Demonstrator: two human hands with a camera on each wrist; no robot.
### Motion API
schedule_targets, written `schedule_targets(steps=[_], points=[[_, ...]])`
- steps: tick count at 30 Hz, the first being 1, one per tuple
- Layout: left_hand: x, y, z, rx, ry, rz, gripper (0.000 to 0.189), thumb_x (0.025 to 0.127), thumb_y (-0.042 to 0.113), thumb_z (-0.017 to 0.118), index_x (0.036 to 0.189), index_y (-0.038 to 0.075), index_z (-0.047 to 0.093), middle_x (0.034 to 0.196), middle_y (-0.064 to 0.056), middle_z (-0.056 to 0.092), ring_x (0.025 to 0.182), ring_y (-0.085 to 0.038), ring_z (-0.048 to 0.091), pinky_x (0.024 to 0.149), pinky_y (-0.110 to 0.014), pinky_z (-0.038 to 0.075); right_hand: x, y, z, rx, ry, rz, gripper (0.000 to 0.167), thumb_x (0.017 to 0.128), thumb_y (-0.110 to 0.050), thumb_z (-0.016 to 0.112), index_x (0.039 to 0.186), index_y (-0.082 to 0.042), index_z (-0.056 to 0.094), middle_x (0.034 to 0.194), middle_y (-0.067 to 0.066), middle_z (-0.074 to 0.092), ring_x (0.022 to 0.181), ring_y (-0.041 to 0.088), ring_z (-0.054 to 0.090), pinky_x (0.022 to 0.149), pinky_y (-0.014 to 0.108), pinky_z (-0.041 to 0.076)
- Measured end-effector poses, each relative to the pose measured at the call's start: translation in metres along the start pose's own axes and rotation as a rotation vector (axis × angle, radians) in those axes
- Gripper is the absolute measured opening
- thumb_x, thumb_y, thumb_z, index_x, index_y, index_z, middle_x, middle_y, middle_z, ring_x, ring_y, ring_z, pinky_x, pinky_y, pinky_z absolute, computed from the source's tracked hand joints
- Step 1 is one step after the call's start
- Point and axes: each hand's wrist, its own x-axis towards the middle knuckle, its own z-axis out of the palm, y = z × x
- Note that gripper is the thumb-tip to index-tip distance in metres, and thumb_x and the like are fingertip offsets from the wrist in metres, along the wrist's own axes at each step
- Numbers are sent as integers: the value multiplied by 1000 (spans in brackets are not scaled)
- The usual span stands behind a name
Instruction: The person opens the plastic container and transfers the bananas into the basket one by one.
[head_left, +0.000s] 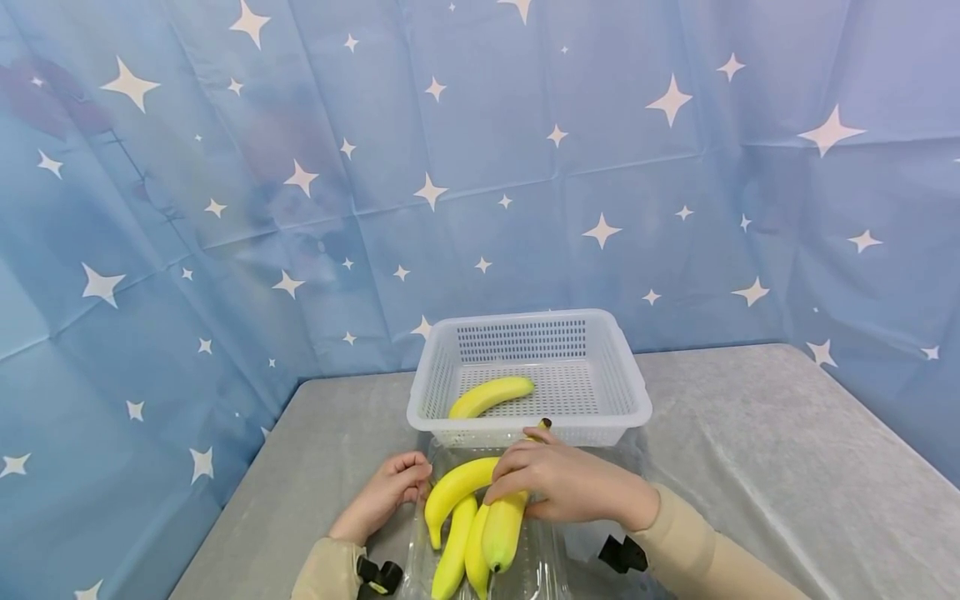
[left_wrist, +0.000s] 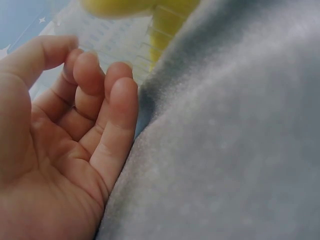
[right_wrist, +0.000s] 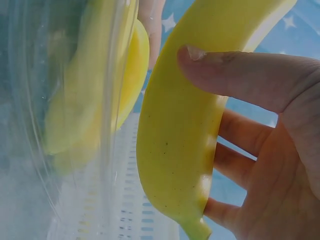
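My right hand (head_left: pixel 573 483) grips a yellow banana (head_left: pixel 504 535) over a clear plastic container (head_left: pixel 553 575). In the right wrist view the thumb presses one side of this banana (right_wrist: pixel 172 130) and the fingers lie behind it. Three more bananas (head_left: pixel 455 550) are in the container, the uppermost one (head_left: pixel 453 485) lying across at its far end. At the container's left rim, my left hand (head_left: pixel 390 492) has its fingers curled. Its thumb and index tip (left_wrist: pixel 75 55) come together at the clear plastic edge in the left wrist view.
Directly behind the container stands a white perforated basket (head_left: pixel 637 400) with one banana (head_left: pixel 491 396) in it. Grey cloth (head_left: pixel 750 433) covers the table. A blue curtain with white stars (head_left: pixel 510 217) hangs along the back and left.
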Motion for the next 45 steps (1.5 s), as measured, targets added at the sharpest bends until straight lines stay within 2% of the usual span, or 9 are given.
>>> schedule_targets(steps=[12,24,45], points=[[0,0,0,5,-10,11,20,100,20,54,83,9,56,71,0,56,62,-11,57,62,-27,52,-3,1,-8,-13,60,-25,46,80,-10,79,120,-27,67,115,-10,61,110,11,55,99,61,35],[1,0,0,10,-21,22,20,100,18,53,83,9,55,71,-1,56,63,-11,57,63,-27,52,-7,5,-14,-4,72,-4,48,80,-12,80,122,-28,65,119,-9,60,113,12,55,100,59,34],[-1,1,0,6,-10,5,20,100,21,54,82,11,55,70,0,55,62,-11,56,62,-27,52,-8,8,-17,-17,103,5,50,78,-12,82,122,-28,65,117,-10,61,112,12,56,100,60,34]])
